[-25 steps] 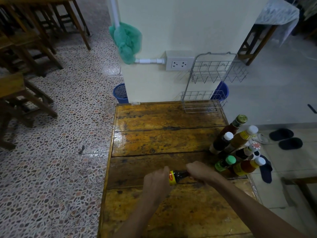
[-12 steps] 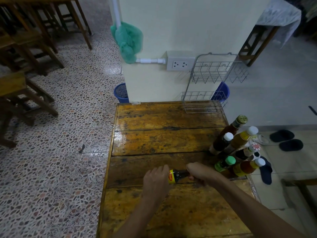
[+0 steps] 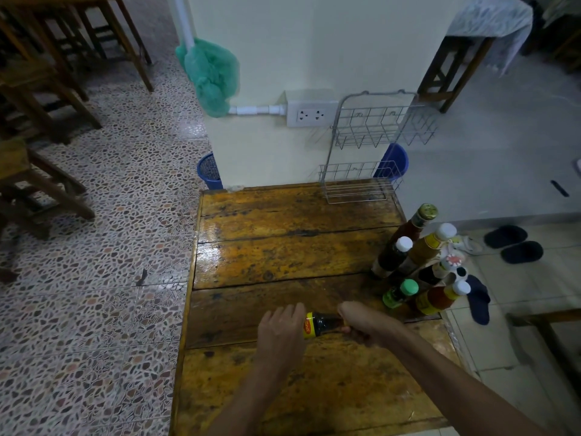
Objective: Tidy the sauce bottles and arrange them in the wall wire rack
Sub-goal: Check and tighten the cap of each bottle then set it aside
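A small dark sauce bottle [image 3: 320, 323] with a yellow label lies sideways between both hands above the wooden table [image 3: 283, 253]. My left hand [image 3: 280, 332] wraps its body; my right hand [image 3: 366, 322] grips its neck end, hiding the cap. Several more sauce bottles stand grouped at the table's right edge: a tall gold-capped one [image 3: 416, 221], a white-capped dark one [image 3: 391, 256], a green-capped one [image 3: 401, 292], among others. The two-tier wire rack [image 3: 371, 143] hangs empty on the cream wall just past the table's far right corner.
A white power socket [image 3: 311, 114] and a green plastic bag [image 3: 212, 77] are on the wall left of the rack. Blue baskets [image 3: 209, 171] sit on the floor behind the table. Wooden chairs stand at left, slippers [image 3: 514, 243] on the floor at right.
Both hands stay on the dark bottle in almost the same spot; the left hand's fingers have shifted slightly on it.
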`<move>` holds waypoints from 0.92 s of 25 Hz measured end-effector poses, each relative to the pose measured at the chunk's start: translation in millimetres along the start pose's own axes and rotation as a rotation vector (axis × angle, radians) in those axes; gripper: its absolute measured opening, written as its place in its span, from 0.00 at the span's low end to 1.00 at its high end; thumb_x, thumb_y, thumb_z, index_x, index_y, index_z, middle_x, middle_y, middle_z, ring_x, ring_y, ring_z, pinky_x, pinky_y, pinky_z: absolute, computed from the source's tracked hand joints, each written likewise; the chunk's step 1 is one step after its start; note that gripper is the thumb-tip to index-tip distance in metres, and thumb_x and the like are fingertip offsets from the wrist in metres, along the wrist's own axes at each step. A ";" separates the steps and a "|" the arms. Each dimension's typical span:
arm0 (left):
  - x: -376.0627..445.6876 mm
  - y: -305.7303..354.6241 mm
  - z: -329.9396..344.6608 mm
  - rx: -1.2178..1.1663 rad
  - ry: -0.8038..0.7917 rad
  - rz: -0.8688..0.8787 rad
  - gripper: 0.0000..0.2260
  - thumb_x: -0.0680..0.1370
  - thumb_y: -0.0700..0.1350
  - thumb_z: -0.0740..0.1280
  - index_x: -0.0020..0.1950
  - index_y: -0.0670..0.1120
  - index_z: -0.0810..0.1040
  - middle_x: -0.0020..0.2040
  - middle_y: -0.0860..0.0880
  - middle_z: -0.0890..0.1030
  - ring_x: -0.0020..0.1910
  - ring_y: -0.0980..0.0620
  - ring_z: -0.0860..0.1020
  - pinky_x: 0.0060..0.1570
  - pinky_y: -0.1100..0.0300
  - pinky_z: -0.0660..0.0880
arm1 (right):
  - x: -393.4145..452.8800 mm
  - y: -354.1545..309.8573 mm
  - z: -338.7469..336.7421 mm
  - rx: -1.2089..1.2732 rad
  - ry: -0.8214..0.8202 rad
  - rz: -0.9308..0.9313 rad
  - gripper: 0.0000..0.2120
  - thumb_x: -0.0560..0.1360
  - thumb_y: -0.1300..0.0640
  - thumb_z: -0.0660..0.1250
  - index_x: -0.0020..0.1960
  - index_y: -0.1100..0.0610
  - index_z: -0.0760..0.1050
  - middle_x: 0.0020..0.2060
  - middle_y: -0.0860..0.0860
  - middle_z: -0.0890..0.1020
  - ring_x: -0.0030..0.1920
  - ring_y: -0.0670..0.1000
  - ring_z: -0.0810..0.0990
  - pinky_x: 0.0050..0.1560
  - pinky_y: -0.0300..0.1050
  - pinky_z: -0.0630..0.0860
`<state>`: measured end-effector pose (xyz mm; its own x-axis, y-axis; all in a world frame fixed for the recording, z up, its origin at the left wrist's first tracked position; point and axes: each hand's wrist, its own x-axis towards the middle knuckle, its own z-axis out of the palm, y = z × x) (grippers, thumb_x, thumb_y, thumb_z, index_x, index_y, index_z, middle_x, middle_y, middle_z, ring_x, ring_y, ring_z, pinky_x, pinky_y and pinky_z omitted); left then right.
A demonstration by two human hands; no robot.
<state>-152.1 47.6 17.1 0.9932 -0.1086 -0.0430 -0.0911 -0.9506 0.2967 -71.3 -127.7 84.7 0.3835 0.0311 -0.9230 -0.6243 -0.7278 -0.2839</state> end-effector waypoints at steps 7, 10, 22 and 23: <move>40.6 11.8 -3.1 -0.217 -0.053 0.043 0.30 0.70 0.54 0.74 0.69 0.46 0.72 0.60 0.47 0.77 0.53 0.46 0.78 0.48 0.57 0.73 | -26.2 1.8 -15.7 -0.189 0.458 -0.437 0.27 0.81 0.36 0.55 0.42 0.57 0.76 0.35 0.51 0.80 0.36 0.51 0.79 0.36 0.47 0.71; 73.5 30.0 -14.8 -0.428 -0.033 0.146 0.26 0.76 0.57 0.65 0.71 0.48 0.68 0.61 0.50 0.72 0.56 0.51 0.73 0.53 0.59 0.72 | -44.6 -9.3 -43.4 -0.216 0.618 -0.610 0.15 0.81 0.40 0.62 0.47 0.52 0.70 0.37 0.50 0.78 0.37 0.49 0.79 0.33 0.43 0.74; 271.2 110.3 -46.3 -0.646 -0.185 0.000 0.31 0.73 0.50 0.79 0.73 0.55 0.69 0.68 0.51 0.80 0.64 0.48 0.79 0.61 0.49 0.77 | -37.2 -102.5 -226.2 -0.920 0.807 -0.756 0.10 0.77 0.50 0.67 0.56 0.53 0.77 0.51 0.50 0.82 0.45 0.51 0.78 0.40 0.42 0.69; 280.7 112.2 -39.7 -0.636 -0.236 0.011 0.34 0.74 0.48 0.78 0.76 0.55 0.67 0.71 0.50 0.77 0.68 0.46 0.77 0.63 0.50 0.76 | -30.7 -103.9 -236.8 -0.966 0.795 -0.728 0.09 0.77 0.52 0.67 0.55 0.53 0.78 0.49 0.49 0.82 0.42 0.49 0.76 0.37 0.40 0.67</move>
<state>119.4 -78.0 76.2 0.9432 -0.2465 -0.2227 0.0314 -0.6011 0.7986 143.0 -215.2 204.0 0.8799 0.4416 -0.1757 0.4420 -0.8962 -0.0389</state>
